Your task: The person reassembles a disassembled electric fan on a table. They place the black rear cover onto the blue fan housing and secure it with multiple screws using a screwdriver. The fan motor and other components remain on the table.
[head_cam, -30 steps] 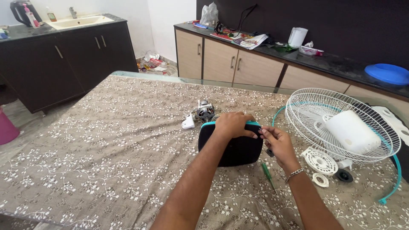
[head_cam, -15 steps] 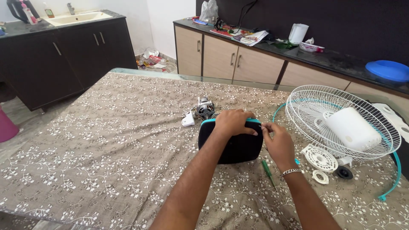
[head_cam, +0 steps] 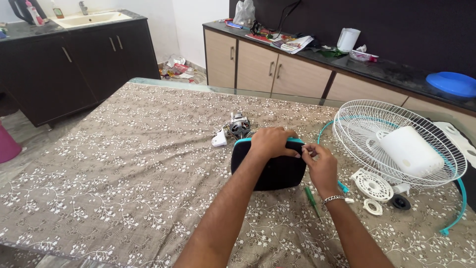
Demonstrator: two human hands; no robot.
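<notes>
- Your left hand (head_cam: pixel 270 142) is draped over the top edge of the dark fan base (head_cam: pixel 270 168), fingers curled down and clamped on its teal rim, so the base stands on edge mid-table, its long side running left to right.
- Your right hand (head_cam: pixel 320 164) sits just right of that grip, thumb and fingertips pinched together at the base's upper right corner; what they pinch is too small to tell.
- The green screwdriver (head_cam: pixel 312 201) lies on the cloth just below your right wrist.
</notes>
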